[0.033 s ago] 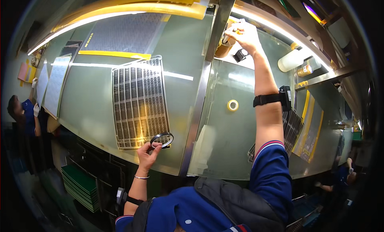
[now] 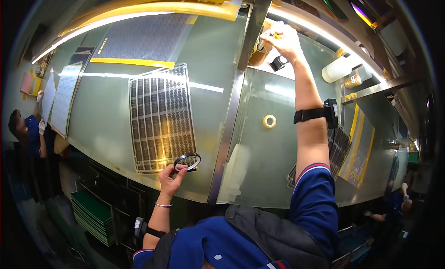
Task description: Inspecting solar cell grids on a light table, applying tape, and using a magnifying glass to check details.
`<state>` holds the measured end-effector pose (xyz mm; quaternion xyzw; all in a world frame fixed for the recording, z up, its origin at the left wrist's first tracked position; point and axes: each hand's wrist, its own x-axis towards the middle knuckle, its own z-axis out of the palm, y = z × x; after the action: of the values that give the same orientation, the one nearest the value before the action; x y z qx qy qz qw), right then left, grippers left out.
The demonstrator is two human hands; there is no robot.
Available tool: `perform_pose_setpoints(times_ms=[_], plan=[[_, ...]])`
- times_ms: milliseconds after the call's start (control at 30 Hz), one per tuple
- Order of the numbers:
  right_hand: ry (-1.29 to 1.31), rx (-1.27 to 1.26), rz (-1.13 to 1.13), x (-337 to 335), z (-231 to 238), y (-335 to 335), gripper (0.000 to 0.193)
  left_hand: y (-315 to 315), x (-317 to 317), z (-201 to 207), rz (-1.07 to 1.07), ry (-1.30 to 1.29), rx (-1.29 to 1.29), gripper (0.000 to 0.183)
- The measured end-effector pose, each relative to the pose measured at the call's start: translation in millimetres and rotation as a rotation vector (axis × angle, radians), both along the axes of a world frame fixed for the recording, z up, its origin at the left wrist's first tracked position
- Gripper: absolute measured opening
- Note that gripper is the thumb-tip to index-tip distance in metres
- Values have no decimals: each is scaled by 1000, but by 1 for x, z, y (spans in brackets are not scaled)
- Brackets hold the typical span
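Note:
My left hand (image 2: 169, 180) is closed on the rim of a round, black-framed magnifying glass (image 2: 187, 154). The lens stands tilted over the near right corner of a dark gridded panel (image 2: 162, 113), which lies on the glass-topped table. Far off to the right, my right hand (image 2: 286, 42) reaches over a brown cup (image 2: 257, 59) and pinches a slim pen-like thing (image 2: 262, 43) at its mouth. Its exact kind is hard to make out, since the fingers partly cover it. Beside the cup sits a small black object (image 2: 279, 63) with a round light face.
A metal bar (image 2: 227, 134) divides the table. A yellow tape roll (image 2: 269, 121) lies right of it, a white container (image 2: 336, 70) farther right. Yellow-edged film sheets (image 2: 143, 39) hang or lie at the back left. A gloved co-worker (image 2: 33, 130) stands far left by papers (image 2: 66, 100).

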<state>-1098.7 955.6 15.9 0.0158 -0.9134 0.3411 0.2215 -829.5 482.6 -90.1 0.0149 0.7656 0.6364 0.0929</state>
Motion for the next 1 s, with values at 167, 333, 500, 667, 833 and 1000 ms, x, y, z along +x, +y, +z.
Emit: perform_pose_setpoints(times_ms=[167,333,500,667,833,1000], plan=[[125,71,32,18,27,-43,15,-16,13,-4,-34,11,-95,8],[185,-175,-153,38,13,-67,12,-28,32,-16,-38,-41,14,9],[391,-348,-361,112,9,-73,15,-30,20,-23,-89,88,-56,10],[315,-1159,-165,258,-1,-159,24,-14,-4,-6,-113,45,-12,9],[-33,-1317,-180,364,-83,-273,11,-23,-4,-15,-87,-5,143,7],[-8,-786,-265,410,-118,-339,13,-26,8,-20,-116,28,181,6]])
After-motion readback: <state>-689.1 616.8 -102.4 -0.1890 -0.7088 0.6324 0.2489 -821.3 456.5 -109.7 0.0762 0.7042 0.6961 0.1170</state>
